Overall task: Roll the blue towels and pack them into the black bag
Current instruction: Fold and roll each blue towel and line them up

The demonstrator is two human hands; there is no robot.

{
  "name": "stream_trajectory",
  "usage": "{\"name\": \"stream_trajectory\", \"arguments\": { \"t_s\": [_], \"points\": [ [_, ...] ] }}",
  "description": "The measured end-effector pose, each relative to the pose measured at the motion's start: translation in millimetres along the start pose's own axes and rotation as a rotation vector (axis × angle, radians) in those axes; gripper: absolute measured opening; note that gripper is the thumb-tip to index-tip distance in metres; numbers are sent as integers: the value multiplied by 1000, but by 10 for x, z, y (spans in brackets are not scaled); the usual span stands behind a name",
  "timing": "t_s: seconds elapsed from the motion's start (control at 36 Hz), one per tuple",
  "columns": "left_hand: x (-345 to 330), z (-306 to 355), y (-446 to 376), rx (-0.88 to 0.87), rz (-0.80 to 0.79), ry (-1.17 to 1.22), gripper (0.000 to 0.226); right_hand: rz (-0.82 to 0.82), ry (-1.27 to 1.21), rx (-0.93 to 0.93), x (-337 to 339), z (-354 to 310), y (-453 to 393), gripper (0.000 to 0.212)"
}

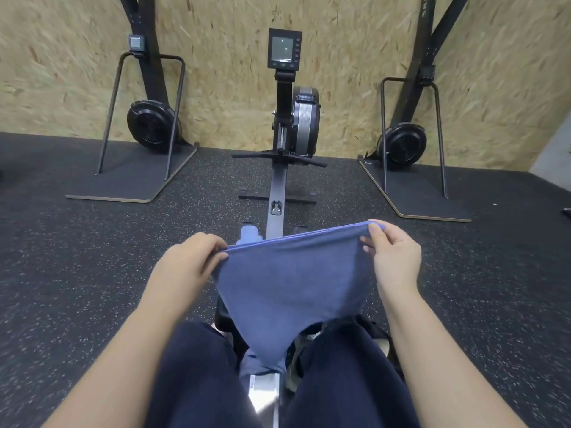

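Over on the left, a black ski-style machine point(148, 118) stands on its platform against the chipboard wall point(216, 72). Closer in, the left hand point(188, 261) has its fingers curled over, pinching the left corner of the blue towel point(290, 282). That towel is stretched in the air between both hands, top edge pulled fairly straight, the rest sagging down to a point between the person's knees, right above the rowing machine's rail point(276, 186). Behind its top edge something pale blue point(248, 234) pokes out, can't tell what exactly. Straight ahead is the rower's monitor point(284, 49). The right hand point(391, 257) pinches the other corner between thumb and fingers, held a bit higher. Far right, a second ski machine point(404, 143) on speckled rubber floor point(77, 257).
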State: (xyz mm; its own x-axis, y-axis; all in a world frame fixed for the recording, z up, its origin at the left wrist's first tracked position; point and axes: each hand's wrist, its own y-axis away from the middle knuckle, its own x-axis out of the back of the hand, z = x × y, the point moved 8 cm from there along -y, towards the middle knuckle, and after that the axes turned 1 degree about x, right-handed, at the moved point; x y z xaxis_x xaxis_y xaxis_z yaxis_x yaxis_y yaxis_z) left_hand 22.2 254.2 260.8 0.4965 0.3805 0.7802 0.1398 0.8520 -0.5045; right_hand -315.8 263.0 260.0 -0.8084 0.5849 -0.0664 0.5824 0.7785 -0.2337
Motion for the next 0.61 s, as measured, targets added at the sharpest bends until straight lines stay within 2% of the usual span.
{"name": "stream_trajectory", "arguments": {
  "t_s": [0.03, 0.11, 0.17, 0.31, 0.36, 0.39, 0.47, 0.61],
  "points": [
    [9, -4, -1, -16, 20, -13, 2, -3, 7, 6, -12, 23, -12, 22],
    [0, -45, -24, -22, 40, -59, 27, -9, 35, 34, -42, 58, -32, 25],
    [-7, -77, -40, 21, 50, -72, 34, -6, 59, 52, -54, 69, -32, 26],
    [-22, -82, -71, 123, 59, -127, 33, -14, 149, 75, -111, 111, -6, 23],
    [-75, -76, -101, 142, 10, -126, 20, -4, 168, 82, -119, 115, 10, 20],
    [-104, -69, -114, 144, -15, -101, 13, 3, 174, 88, -120, 116, 14, 20],
    [-135, -107, -87, 214, -24, 20, 19, 11, 201, 86, -132, 147, 19, 21],
    [-173, -133, -78, 152, 7, 54, 12, 22, 315, 132, -107, 172, 50, 22]
  ]
}}
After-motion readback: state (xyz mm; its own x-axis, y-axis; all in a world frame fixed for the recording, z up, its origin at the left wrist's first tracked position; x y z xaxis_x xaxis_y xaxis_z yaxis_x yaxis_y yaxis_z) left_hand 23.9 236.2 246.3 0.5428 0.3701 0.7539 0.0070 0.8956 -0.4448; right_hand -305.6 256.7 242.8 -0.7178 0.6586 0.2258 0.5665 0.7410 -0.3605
